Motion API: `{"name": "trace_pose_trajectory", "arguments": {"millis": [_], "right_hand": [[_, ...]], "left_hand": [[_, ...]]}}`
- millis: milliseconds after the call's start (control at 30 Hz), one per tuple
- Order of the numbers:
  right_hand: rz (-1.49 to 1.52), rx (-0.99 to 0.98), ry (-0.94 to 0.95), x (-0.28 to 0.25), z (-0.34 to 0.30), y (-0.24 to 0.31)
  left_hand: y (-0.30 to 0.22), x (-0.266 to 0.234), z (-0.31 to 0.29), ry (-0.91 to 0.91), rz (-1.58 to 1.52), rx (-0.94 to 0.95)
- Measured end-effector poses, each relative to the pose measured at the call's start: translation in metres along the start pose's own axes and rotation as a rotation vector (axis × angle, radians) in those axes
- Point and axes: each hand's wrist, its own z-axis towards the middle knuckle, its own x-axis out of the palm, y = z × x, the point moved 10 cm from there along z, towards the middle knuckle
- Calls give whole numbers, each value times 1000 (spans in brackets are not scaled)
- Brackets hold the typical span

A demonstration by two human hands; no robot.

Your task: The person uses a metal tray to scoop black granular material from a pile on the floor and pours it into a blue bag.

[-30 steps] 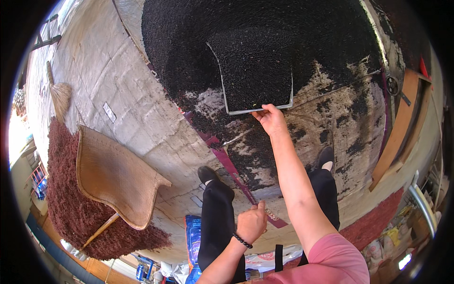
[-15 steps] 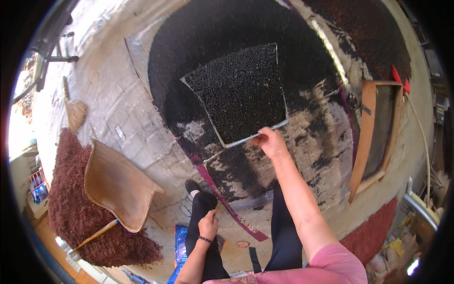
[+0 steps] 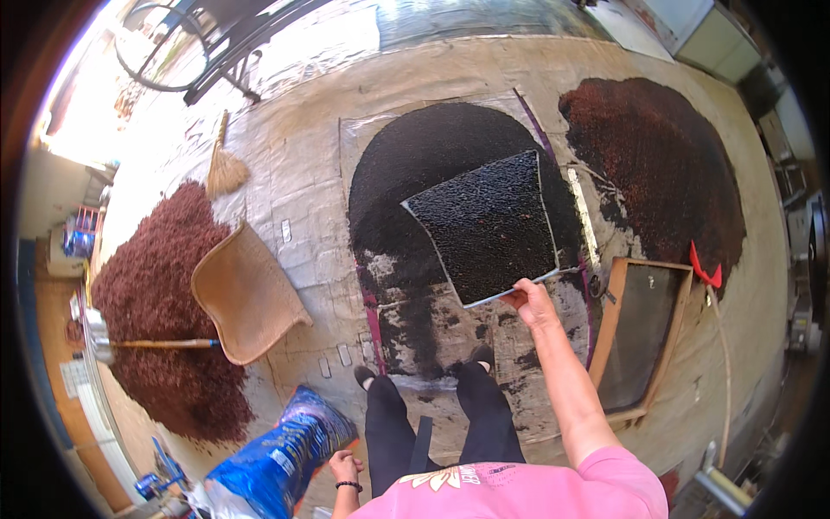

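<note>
My right hand (image 3: 529, 298) grips the near edge of a flat metal tray (image 3: 488, 225) covered with small black grains. The tray is held out over a big round spread of the same black grains (image 3: 406, 164) on a pale tarpaulin (image 3: 303, 173). My left hand (image 3: 344, 468) hangs low at my side, fingers curled and holding nothing I can see, next to a blue plastic sack (image 3: 277, 458). My two feet in dark shoes (image 3: 480, 355) stand at the near edge of the black spread.
A reddish-brown heap (image 3: 156, 303) lies at the left with a woven winnowing basket (image 3: 246, 294) and a long-handled rake (image 3: 147, 343). A straw broom (image 3: 223, 169) lies behind. Another dark red spread (image 3: 666, 173) is at the right, with a wooden-framed sieve (image 3: 644, 329) beside it.
My view has swung so the tray and spreads sit further ahead. The right hand still holds the tray's edge; the left hand has dropped lower, beside the blue sack.
</note>
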Motion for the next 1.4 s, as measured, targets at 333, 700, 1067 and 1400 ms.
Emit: {"name": "trace_pose_trajectory", "arguments": {"millis": [333,700,1067,1400], "right_hand": [[-146,80,51,47,-108,-7],[-272,284,246,126,-194,-137],[-619,521,579,253,-276,-267],[-813,827,867,329,-394,-391]], "left_hand": [[51,-8,-41,55,-346,-52],[219,-162,-69,-280,-1100,-341],[275,-270,-87,-534,-1429,-258],[267,-322,-64,-792,-1190,-203]]}}
